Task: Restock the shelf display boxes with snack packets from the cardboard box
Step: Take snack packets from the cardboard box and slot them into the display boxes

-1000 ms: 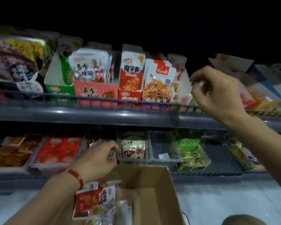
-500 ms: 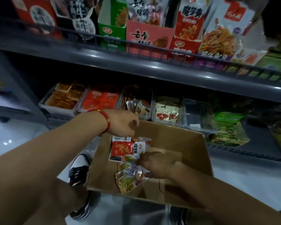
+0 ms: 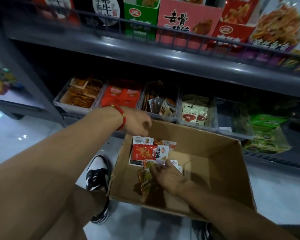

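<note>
Snack packets: a loose pile lies in the left half of the cardboard box, a red packet uppermost at about 10 o'clock from the box's middle and clear packets of greenish snack just below it.
Right hand: a second ago it was up at the top shelf, at 1 o'clock in the view; half a second ago it had dropped into the box, and now it lies over the clear packets, fingers stretched forward and touching them. Whether they have closed round a packet I cannot tell.
Left hand: holds the box's far-left rim at 11 o'clock, fingers curled over the edge, as it did half a second ago.
Shelf trays: a row at 12 o'clock beyond the box; one clear tray at 1 o'clock looks nearly bare.
Meaning: the last delivery seems finished and a fresh pick-up is under way; several packets remain to be shelved.
</note>
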The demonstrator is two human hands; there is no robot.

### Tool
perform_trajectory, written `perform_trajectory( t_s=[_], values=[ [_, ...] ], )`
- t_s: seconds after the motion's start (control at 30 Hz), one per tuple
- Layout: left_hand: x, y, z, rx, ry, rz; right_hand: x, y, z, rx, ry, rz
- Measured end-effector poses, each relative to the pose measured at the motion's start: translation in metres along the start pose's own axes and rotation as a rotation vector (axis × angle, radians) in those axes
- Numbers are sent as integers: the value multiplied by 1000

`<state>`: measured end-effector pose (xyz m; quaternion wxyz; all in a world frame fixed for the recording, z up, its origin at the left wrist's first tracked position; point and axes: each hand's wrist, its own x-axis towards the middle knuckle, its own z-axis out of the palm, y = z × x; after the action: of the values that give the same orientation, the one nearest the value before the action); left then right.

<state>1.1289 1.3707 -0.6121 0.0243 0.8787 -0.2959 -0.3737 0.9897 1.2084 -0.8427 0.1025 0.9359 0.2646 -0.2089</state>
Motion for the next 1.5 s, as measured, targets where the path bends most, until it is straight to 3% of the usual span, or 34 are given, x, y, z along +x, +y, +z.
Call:
perform_trajectory(
  t_s=[0.2, 0.3, 0.4, 0.5, 0.57, 0.67, 0.77, 0.97, 1.2, 1.37, 1.5],
  values=[
    [5, 18, 15, 4, -205, 76, -62, 47, -87, 632, -171, 119],
    [0, 42, 18, -30, -224, 176, -101, 77, -144, 736, -108, 98],
    [1, 67, 21, -315, -267, 280, -131, 95, -183, 693, 26, 124],
    [4, 84, 22, -645, -144, 333, -154, 114, -201, 555, 169, 210],
    [4, 91, 21, -776, 0, 330, -169, 131, -200, 612, 373, 323],
    [-2, 96, 15, -946, 156, 327, -191, 145, -193, 1123, 600, 496],
    [-6, 99, 15, -1084, 189, 324, -200, 144, -189, 1484, 567, 505],
    [-3, 113, 25, -1203, 309, 353, -200, 140, -195, 1423, 707, 476],
    [-9, 123, 27, -1176, 244, 447, -199, 133, -199, 1342, 938, 520],
    [-14, 126, 25, -1225, -41, 487, -204, 133, -208, 1319, 864, 476],
    [-15, 124, 21, -1117, -59, 535, -217, 137, -215, 1300, 762, 465]
  ],
)
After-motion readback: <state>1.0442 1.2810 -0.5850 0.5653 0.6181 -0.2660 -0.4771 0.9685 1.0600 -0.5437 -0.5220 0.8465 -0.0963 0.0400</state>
